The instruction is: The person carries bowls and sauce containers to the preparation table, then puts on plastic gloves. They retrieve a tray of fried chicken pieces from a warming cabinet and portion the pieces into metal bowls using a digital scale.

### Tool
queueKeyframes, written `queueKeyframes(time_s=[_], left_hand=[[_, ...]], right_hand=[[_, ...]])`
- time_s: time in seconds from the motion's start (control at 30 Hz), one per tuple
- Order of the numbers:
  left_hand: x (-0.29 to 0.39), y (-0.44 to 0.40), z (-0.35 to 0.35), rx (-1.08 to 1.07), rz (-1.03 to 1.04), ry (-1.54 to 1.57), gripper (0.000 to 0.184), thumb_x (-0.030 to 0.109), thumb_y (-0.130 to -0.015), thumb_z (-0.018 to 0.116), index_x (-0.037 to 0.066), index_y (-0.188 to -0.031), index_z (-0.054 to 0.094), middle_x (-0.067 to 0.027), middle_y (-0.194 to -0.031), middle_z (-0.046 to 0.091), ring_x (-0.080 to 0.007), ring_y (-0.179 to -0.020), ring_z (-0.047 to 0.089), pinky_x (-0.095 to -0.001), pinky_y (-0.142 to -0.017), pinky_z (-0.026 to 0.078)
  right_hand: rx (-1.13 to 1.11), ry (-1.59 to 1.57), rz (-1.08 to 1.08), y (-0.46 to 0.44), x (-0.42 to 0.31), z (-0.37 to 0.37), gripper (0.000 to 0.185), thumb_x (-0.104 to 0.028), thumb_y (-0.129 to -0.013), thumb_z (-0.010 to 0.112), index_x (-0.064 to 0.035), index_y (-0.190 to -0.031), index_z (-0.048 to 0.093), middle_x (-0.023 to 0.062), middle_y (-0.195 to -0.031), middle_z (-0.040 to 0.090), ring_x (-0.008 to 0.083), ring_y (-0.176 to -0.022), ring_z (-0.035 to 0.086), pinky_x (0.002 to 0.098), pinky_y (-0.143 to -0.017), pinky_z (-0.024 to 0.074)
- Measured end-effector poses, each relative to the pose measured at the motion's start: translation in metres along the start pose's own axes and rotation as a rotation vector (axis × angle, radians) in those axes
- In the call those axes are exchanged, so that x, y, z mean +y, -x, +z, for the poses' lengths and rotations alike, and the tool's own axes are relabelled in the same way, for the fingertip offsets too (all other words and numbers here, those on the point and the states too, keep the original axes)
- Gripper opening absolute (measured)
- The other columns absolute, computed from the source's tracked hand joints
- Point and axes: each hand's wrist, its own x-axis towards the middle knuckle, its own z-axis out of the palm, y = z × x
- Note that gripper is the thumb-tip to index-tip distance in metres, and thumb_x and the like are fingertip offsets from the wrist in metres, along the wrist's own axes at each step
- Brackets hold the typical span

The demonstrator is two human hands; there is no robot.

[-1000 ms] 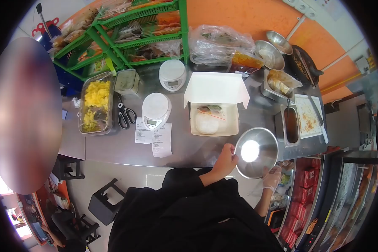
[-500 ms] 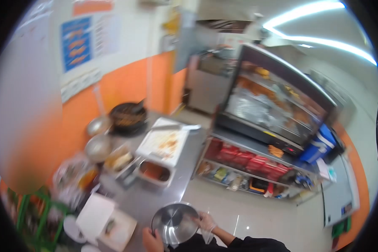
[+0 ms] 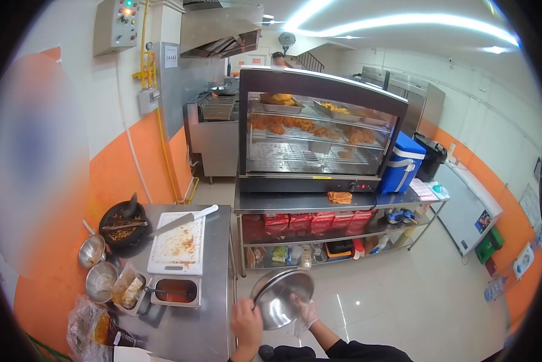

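The metal bowl [image 3: 283, 298] is held up over the floor, tilted with its inside showing. At the bowl's left side, the bare left hand [image 3: 247, 323] is partly closed, its fingers bent at the rim, its forearm rising from below. At the bowl's lower right, the gloved right hand [image 3: 306, 312] is partly open and grips the wall, 1 or more fingers over the inside, its forearm slanting up and leftward. Left of the bowl lies the cutting board [image 3: 176, 244].

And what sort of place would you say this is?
Probably a small commercial kitchen or takeaway: there is a glass display cabinet of fried-looking food, an extractor hood and a used cutting board.
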Motion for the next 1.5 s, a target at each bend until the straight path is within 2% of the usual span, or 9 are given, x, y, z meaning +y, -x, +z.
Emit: queueKeyframes(time_s=[0.07, 0.23, 0.37, 0.43, 0.6, 0.97, 1.23, 1.4, 1.5], left_hand=[[0.027, -0.017, 0.001, 0.003, 0.153, 0.037, 0.015, 0.005, -0.069, 0.058, 0.008, -0.080, 0.048, -0.0049, -0.092, 0.053, -0.0261, -0.084, 0.052, -0.0366, -0.065, 0.047], [0.052, -0.047, 0.008, -0.046, 0.316, 0.072, 0.014, 0.003, -0.069, 0.057, 0.008, -0.079, 0.048, -0.0034, -0.096, 0.054, -0.0241, -0.087, 0.053, -0.0337, -0.064, 0.049], [0.045, -0.066, 0.014, -0.049, 0.321, 0.123, 0.014, 0.002, -0.070, 0.056, 0.006, -0.080, 0.049, -0.0043, -0.096, 0.053, -0.0249, -0.087, 0.053, -0.0340, -0.063, 0.048], [0.041, -0.070, 0.017, -0.047, 0.321, 0.157, 0.014, 0.002, -0.070, 0.056, 0.005, -0.081, 0.048, -0.0051, -0.097, 0.053, -0.0258, -0.087, 0.053, -0.0350, -0.064, 0.048], [0.047, -0.072, 0.027, -0.022, 0.350, 0.200, 0.015, 0.002, -0.071, 0.056, 0.003, -0.084, 0.048, -0.0076, -0.098, 0.052, -0.0275, -0.088, 0.053, -0.0368, -0.066, 0.046], [0.064, -0.079, 0.016, -0.055, 0.326, 0.313, 0.010, 0.000, -0.076, 0.052, 0.000, -0.082, 0.044, -0.0108, -0.098, 0.060, -0.0321, -0.078, 0.059, -0.0375, -0.070, 0.046], [0.062, -0.081, 0.021, 0.131, 0.637, 0.236, 0.022, -0.001, -0.080, 0.050, 0.004, -0.073, 0.030, -0.0137, -0.106, 0.060, -0.0282, -0.098, 0.059, -0.0437, -0.084, 0.046], [0.060, -0.057, 0.009, 0.103, 0.612, 0.489, 0.027, 0.002, -0.076, 0.059, 0.006, -0.070, 0.033, -0.0123, -0.107, 0.060, -0.0253, -0.103, 0.057, -0.0328, -0.076, 0.050], [0.043, -0.044, 0.002, 0.004, 0.757, 0.296, 0.014, 0.003, -0.072, 0.058, 0.007, -0.075, 0.045, -0.0050, -0.113, 0.058, -0.0198, -0.102, 0.057, -0.0264, -0.071, 0.051]], right_hand=[[-0.015, -0.277, -0.080, -0.012, 0.017, -0.001, 0.048, -0.035, -0.078, 0.064, 0.0003, -0.109, 0.055, 0.0084, -0.098, 0.062, 0.0161, -0.084, 0.059, 0.0298, -0.072, 0.0452], [-0.086, 0.752, -0.661, -0.018, 0.027, -0.024, 0.039, -0.022, -0.081, 0.056, 0.0004, -0.112, 0.051, 0.0119, -0.103, 0.059, 0.0262, -0.096, 0.056, 0.0342, -0.079, 0.0457], [-0.464, -0.491, -0.109, -0.022, 0.034, -0.044, 0.049, -0.025, -0.079, 0.051, -0.0016, -0.121, 0.044, 0.0140, -0.114, 0.052, 0.0288, -0.107, 0.048, 0.0422, -0.092, 0.0382], [-0.620, -1.065, 0.155, 0.005, -0.053, -0.048, 0.055, -0.028, -0.078, 0.052, -0.0031, -0.126, 0.040, 0.0149, -0.122, 0.046, 0.0285, -0.113, 0.044, 0.0453, -0.096, 0.0334], [-0.656, -1.153, 0.170, -0.008, -0.083, -0.059, 0.097, -0.067, -0.062, 0.060, -0.0099, -0.134, 0.029, 0.0112, -0.135, 0.032, 0.0292, -0.122, 0.033, 0.0511, -0.099, 0.0260], [-0.788, -1.236, 0.190, -0.017, -0.092, -0.060, 0.075, -0.044, -0.072, 0.060, -0.0072, -0.131, 0.034, 0.0109, -0.131, 0.039, 0.0256, -0.120, 0.037, 0.0410, -0.100, 0.0292], [-0.468, -0.926, -0.125, -0.043, -0.093, -0.069, 0.056, -0.022, -0.076, 0.059, -0.0056, -0.127, 0.041, 0.0105, -0.125, 0.045, 0.0231, -0.116, 0.042, 0.0347, -0.098, 0.0326], [0.362, 0.255, -0.896, -0.065, -0.076, -0.106, 0.047, -0.008, -0.079, 0.058, -0.0046, -0.124, 0.045, 0.0102, -0.121, 0.049, 0.0215, -0.113, 0.046, 0.0308, -0.097, 0.0346], [0.426, 0.625, -0.812, -0.058, -0.087, -0.121, 0.052, 0.010, -0.078, 0.042, -0.0079, -0.127, 0.042, 0.0137, -0.123, 0.048, 0.0235, -0.116, 0.044, 0.0317, -0.101, 0.0286]])
